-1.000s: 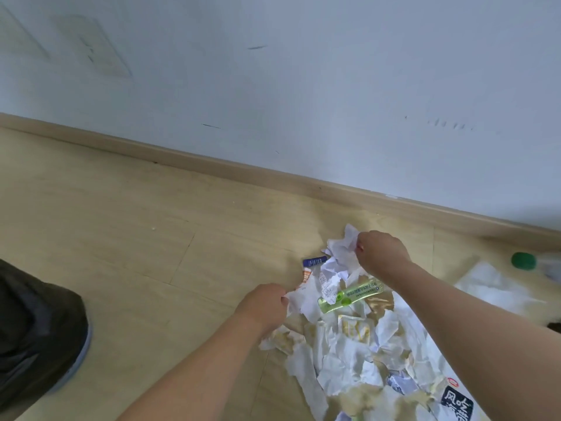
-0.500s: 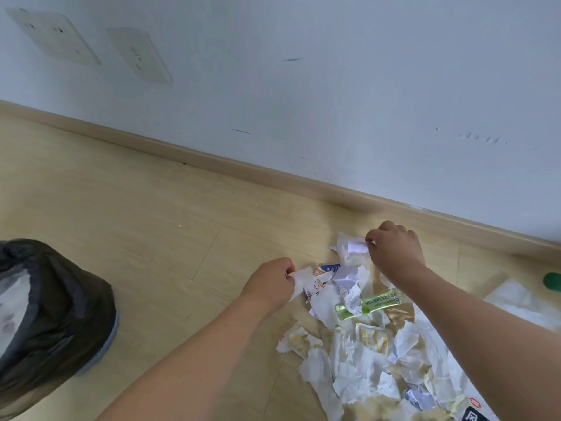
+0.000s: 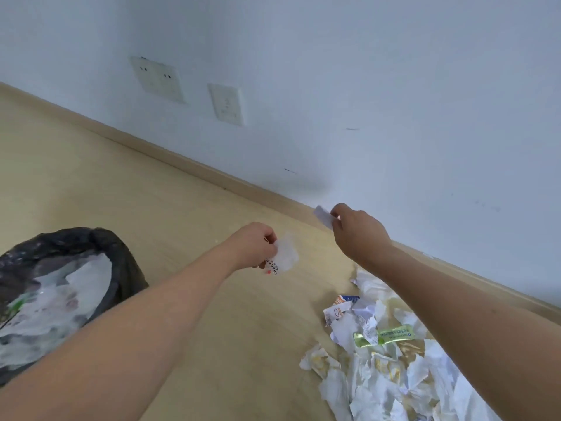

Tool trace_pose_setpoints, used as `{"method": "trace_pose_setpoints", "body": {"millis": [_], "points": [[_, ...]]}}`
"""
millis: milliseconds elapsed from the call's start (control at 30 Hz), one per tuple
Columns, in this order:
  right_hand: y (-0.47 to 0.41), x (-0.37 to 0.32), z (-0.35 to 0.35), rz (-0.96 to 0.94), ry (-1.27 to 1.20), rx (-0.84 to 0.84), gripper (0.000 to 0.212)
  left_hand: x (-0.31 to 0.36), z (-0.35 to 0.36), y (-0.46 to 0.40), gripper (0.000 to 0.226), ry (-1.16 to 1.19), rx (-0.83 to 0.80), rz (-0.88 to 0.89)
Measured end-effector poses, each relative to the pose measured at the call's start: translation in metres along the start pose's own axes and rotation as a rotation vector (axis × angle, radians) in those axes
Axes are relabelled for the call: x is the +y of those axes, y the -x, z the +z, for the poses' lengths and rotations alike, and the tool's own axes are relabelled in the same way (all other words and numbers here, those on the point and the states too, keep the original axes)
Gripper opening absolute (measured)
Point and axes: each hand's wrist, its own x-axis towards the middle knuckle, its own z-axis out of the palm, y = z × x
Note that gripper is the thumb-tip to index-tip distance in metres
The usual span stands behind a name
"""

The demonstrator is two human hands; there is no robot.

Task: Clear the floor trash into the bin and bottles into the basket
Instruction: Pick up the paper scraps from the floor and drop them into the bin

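Note:
My left hand (image 3: pixel 253 246) is raised above the floor and pinches a white printed paper scrap (image 3: pixel 283 259). Further right and higher, my right hand (image 3: pixel 358 230) pinches a small white paper piece (image 3: pixel 323 216). Below my right forearm a pile of torn paper and wrappers (image 3: pixel 385 369) lies on the wooden floor, with a green foil sachet (image 3: pixel 384 335) on it. At the left stands the bin with a black liner (image 3: pixel 100 241), holding white trash. No bottle and no basket are in view.
A white wall with two socket plates (image 3: pixel 226 104) and a wooden skirting board (image 3: pixel 194 168) runs behind the hands. Bare wooden floor (image 3: pixel 76 177) stretches between the bin and the paper pile.
Both hands have lifted off the pile, each with a paper scrap, and swung left. The view has turned left, so the bin shows more fully and the green bottle cap has left the frame.

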Motion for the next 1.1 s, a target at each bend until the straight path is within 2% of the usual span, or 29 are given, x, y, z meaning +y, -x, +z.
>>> {"method": "trace_pose_setpoints", "body": {"millis": [100,333,400,467,567,633,733,833,933,1000,1100], "points": [[-0.006,-0.085,-0.016,-0.119,-0.123,0.029,0.018,-0.022,-0.062,0.020,0.011,0.003,0.030,-0.021],[-0.016,-0.266,0.007,-0.204,-0.421,-0.042,0.018,-0.146,-0.185,0.097,0.009,-0.006,0.357,-0.167],[-0.011,-0.319,0.025,-0.279,-0.399,-0.085,0.017,-0.192,-0.209,0.127,0.011,0.016,0.452,-0.253],[-0.001,-0.360,0.043,-0.339,-0.360,-0.119,0.017,-0.228,-0.221,0.148,0.014,0.016,0.470,-0.340],[0.018,-0.412,0.077,-0.473,-0.235,-0.202,0.020,-0.272,-0.227,0.170,0.013,-0.033,0.364,-0.465],[0.031,-0.433,0.100,-0.585,-0.026,-0.308,0.022,-0.291,-0.224,0.177,0.012,-0.079,0.312,-0.523],[0.042,-0.443,0.118,-0.695,0.273,-0.401,0.032,-0.298,-0.223,0.181,0.009,-0.180,0.388,-0.551],[0.038,-0.428,0.108,-0.710,0.214,-0.370,0.046,-0.285,-0.225,0.179,0.010,-0.219,0.439,-0.522],[0.023,-0.390,0.081,-0.700,0.108,-0.298,0.039,-0.256,-0.222,0.164,0.017,-0.187,0.461,-0.455],[0.012,-0.351,0.058,-0.658,0.083,-0.270,0.038,-0.223,-0.215,0.148,0.021,-0.158,0.400,-0.367],[-0.006,-0.270,0.025,-0.508,0.089,-0.284,0.037,-0.160,-0.193,0.115,0.028,-0.112,0.210,-0.218]]}}
